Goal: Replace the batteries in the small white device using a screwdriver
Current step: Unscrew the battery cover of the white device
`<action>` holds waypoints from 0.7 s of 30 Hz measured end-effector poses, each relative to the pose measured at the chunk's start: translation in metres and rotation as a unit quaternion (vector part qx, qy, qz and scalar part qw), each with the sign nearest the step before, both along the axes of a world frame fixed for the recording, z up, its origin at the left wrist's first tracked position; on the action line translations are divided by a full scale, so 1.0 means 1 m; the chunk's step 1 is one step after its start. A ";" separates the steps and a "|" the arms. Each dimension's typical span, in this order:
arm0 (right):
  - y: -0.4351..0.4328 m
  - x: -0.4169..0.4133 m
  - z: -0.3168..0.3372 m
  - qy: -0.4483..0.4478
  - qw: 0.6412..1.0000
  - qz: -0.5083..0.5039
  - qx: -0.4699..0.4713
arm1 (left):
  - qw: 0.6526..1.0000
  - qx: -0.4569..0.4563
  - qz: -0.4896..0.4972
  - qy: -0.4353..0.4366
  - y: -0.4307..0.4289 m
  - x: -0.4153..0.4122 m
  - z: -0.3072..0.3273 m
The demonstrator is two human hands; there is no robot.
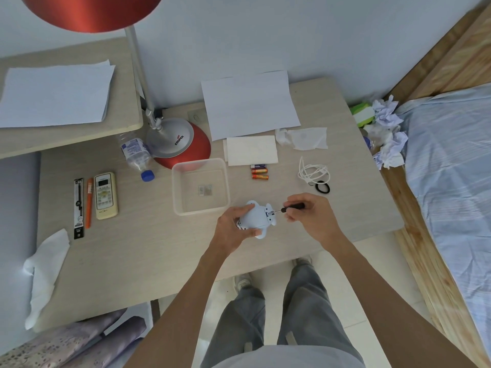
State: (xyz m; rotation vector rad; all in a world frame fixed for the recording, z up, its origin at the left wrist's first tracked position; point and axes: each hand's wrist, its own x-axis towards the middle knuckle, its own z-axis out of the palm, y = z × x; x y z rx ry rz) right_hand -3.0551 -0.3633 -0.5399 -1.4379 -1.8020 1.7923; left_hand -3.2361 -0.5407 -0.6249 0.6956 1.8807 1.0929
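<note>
Your left hand (233, 229) wraps the small white device (256, 219) from its left side, fingers curled closed around its body, holding it just above the table (132, 248) near the front edge. Your right hand (309, 216) sits just to the device's right, fingers pinched tight on the black handle of the screwdriver (291, 207). The shaft points left, and its tip touches the device's right end. Three batteries (259, 171) lie side by side farther back, beyond the device. A clear plastic tray (200, 187) stands just behind your left hand.
</note>
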 end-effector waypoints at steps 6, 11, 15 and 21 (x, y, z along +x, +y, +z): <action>-0.005 -0.002 0.003 -0.120 0.983 0.112 0.084 | 1.000 0.004 0.000 0.004 0.000 0.001 0.000; -0.004 -0.002 0.004 -0.149 0.968 0.150 0.137 | 1.000 0.002 0.002 -0.003 0.001 0.001 0.001; -0.004 -0.003 0.002 -0.137 0.972 0.156 0.114 | 1.000 0.002 0.006 -0.008 0.001 0.001 0.002; -0.007 -0.002 0.001 -0.158 0.965 0.164 0.127 | 1.000 0.004 0.005 -0.012 0.000 0.001 0.002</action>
